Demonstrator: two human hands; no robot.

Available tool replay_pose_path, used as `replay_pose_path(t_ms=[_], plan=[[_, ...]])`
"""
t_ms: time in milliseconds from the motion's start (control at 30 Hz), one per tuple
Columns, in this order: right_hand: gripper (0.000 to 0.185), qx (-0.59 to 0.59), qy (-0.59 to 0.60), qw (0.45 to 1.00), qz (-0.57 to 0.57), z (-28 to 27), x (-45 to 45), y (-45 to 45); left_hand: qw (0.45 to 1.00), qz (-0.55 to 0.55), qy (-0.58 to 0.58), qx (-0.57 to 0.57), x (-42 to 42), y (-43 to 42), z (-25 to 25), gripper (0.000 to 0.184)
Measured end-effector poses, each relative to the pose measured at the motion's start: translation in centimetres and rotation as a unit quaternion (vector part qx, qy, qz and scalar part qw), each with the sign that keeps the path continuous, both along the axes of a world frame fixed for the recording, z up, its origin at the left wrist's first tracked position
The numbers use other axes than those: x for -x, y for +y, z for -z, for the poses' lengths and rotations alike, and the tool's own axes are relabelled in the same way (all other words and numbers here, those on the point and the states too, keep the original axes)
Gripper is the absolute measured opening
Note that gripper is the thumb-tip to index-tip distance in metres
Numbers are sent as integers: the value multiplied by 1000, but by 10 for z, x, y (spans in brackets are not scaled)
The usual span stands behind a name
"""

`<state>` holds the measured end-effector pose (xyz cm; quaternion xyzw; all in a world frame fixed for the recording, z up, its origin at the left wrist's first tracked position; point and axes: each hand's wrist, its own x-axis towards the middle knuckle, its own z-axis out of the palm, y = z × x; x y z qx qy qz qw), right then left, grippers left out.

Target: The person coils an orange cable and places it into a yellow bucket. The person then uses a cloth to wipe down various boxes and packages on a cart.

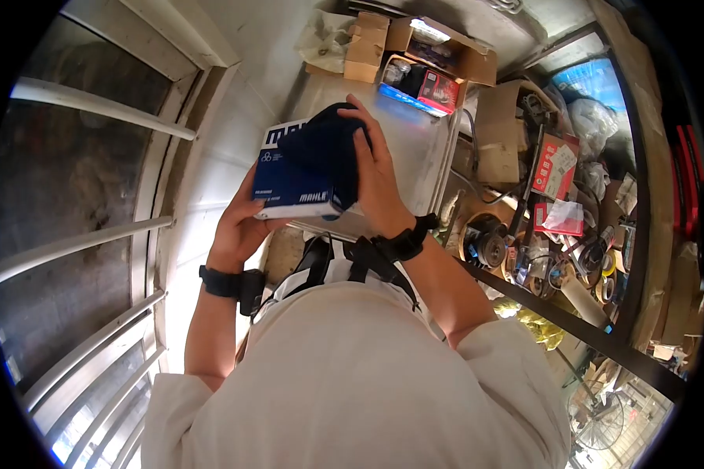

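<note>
A blue and white box (293,181) printed "MAHLE" is held up in front of my body. My left hand (242,219) grips its lower left side, with the thumb on the front face. A dark cloth (326,148) lies over the box's upper right part. My right hand (377,168) is wrapped round the cloth's right side, fingers bent over its top, pressing it against the box. Part of the box's top and right side is hidden under the cloth.
A pale tabletop (403,144) lies beyond the box. Open cardboard boxes (438,59) with packages stand at its back. On the right, a shelf holds a carton (502,133), red boxes (555,168) and loose parts. A barred window (78,102) is on the left.
</note>
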<state>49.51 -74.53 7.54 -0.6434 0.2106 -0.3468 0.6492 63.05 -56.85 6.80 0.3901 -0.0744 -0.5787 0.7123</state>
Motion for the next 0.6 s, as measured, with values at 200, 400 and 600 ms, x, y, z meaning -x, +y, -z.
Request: replay_pose_path(t_ms=[200, 400, 600], plan=[[41, -447, -135, 884, -15, 32, 0, -31, 999, 17, -41, -7, -15, 11, 0, 88], [48, -550, -106, 807, -185, 16, 28, -27, 985, 46, -155, -54, -24, 5, -16, 86], [44, -429, -55, 900, -51, 30, 19, -9, 942, 43, -311, -120, -25, -14, -4, 84]])
